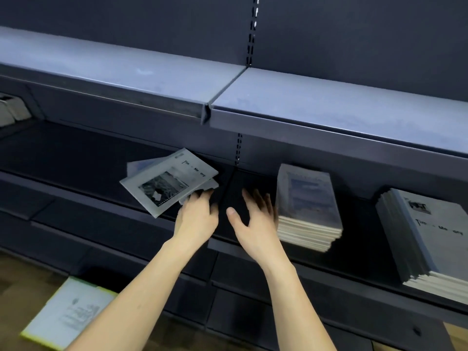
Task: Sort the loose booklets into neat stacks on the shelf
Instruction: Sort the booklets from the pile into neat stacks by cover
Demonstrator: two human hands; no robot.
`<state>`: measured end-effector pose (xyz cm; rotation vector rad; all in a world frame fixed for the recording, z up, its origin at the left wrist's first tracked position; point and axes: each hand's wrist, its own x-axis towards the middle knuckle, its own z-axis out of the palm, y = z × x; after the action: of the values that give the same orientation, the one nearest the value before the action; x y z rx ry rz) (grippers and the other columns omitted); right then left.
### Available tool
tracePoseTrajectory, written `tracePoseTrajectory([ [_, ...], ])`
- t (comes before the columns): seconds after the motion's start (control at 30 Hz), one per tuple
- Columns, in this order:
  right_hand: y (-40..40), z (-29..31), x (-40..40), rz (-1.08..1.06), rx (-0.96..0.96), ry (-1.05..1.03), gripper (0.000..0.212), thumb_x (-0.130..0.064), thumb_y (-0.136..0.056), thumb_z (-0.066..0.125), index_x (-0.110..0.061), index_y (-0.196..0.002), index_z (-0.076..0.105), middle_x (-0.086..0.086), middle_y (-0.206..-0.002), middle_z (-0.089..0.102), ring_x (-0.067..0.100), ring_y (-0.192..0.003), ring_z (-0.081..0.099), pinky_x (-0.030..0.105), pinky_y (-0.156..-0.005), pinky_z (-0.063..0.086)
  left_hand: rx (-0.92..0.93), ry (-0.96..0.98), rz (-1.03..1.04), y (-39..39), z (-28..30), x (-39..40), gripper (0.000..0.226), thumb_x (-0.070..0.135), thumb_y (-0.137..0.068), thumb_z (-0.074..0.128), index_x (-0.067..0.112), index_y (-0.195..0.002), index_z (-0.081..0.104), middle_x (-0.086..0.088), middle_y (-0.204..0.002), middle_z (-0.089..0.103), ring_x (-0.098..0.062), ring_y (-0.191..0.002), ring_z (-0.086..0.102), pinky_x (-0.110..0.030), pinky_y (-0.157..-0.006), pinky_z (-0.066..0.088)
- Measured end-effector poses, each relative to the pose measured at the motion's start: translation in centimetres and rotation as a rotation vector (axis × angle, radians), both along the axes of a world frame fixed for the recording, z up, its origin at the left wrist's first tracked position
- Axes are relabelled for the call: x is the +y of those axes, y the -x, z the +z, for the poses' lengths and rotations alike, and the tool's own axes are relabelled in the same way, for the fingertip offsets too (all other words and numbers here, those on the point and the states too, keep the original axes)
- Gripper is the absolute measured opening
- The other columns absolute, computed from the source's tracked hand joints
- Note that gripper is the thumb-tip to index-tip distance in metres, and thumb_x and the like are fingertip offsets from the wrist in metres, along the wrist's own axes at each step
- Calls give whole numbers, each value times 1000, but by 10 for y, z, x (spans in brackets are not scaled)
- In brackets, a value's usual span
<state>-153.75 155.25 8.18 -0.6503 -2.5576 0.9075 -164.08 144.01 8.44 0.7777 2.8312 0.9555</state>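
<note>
The left hand (196,216) reaches to the near corner of the loose booklets (168,182); its fingertips touch their edge, the fingers only a little bent, and I cannot tell if it already holds them. The right hand (255,219) is open with spread fingers and holds nothing, just left of the middle stack (307,206), which I take as the landmark.

The loose booklets lie left of this stack on the same shelf (88,158), turned at an angle and fanned over each other, at least two of them. The middle stack looks square and tidy. Right of it, well apart, a second stack (428,236) leans a little, its edges stepped. Below and far left of the landmark, a booklet with a yellow edge (68,315) lies on the floor.

I judge the task is more than half done: two stacks stand, the fanned booklets remain, perhaps the floor one too.
</note>
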Motion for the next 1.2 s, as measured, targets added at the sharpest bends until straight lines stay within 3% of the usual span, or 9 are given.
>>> tracePoseTrajectory([
  [0.2, 51, -9, -42, 54, -88, 33, 66, -55, -99, 42, -31, -158, 21, -3, -166, 9, 20, -153, -7, 42, -122, -8, -8, 28, 30, 44, -13, -49, 45, 26, -95, 49, 22, -140, 48, -10, -135, 50, -31, -126, 43, -47, -98, 44],
  [0.33, 84, -22, -73, 82, -54, 104, 62, -46, -99, 50, -29, -154, 29, -5, -159, 29, 19, -149, 19, 41, -123, 16, -14, 36, 11, 77, -24, -81, 38, 22, -93, 51, 23, -130, 57, -9, -124, 56, -32, -116, 50, -44, -92, 48],
  [0.4, 100, -27, -90, 87, -92, 194, 61, -44, -99, 52, -27, -153, 31, -4, -156, 35, 17, -145, 29, 36, -119, 26, -37, 49, 13, 96, -30, -95, 39, 22, -94, 50, 24, -133, 56, -8, -129, 54, -31, -120, 47, -43, -96, 46],
  [0.6, 136, -49, -122, 40, -187, 282, 63, -43, -99, 51, -27, -156, 28, 1, -157, 36, 20, -143, 35, 39, -115, 34, -92, 67, -25, 144, -51, -126, 42, 20, -94, 48, 29, -134, 55, -5, -138, 48, -30, -126, 41, -41, -101, 42],
  [0.77, 161, -58, -145, -28, -201, 322, 66, -41, -100, 51, -26, -157, 22, 1, -160, 30, 21, -148, 26, 38, -119, 27, -99, 131, -77, 182, -64, -140, 46, 20, -97, 44, 34, -141, 46, -10, -155, 22, -36, -138, 28, -46, -109, 36],
  [0.87, 172, -74, -161, -88, -220, 213, 65, -45, -101, 47, -30, -158, 18, -3, -166, 14, 19, -154, 3, 43, -125, 4, -113, 252, -94, 205, -64, -141, 48, 30, -101, 41, 30, -148, 34, -13, -159, 10, -40, -139, 22, -48, -109, 35],
  [0.93, 175, -86, -170, -110, -263, 104, 65, -47, -101, 43, -32, -158, 15, -3, -167, 3, 20, -153, -10, 43, -123, -7, -98, 331, -88, 220, -65, -138, 53, 42, -101, 37, 26, -151, 27, -13, -159, 10, -39, -140, 19, -47, -111, 30],
  [1.03, 178, -95, -176, -140, -260, 45, 64, -46, -102, 42, -34, -159, 14, -3, -167, -2, 19, -152, -15, 40, -122, -11, -118, 327, -38, 242, -70, -135, 67, 47, -96, 39, 19, -153, 18, -12, -158, 14, -37, -144, 12, -48, -116, 23],
  [1.2, 177, -90, -172, -151, -222, 151, 58, -40, -104, 42, -32, -158, 20, -6, -167, 4, 12, -152, -11, 32, -120, -11, -125, 291, -15, 248, -70, -136, 72, 49, -89, 53, 16, -146, 26, -13, -143, 32, -37, -130, 33, -45, -105, 37],
])
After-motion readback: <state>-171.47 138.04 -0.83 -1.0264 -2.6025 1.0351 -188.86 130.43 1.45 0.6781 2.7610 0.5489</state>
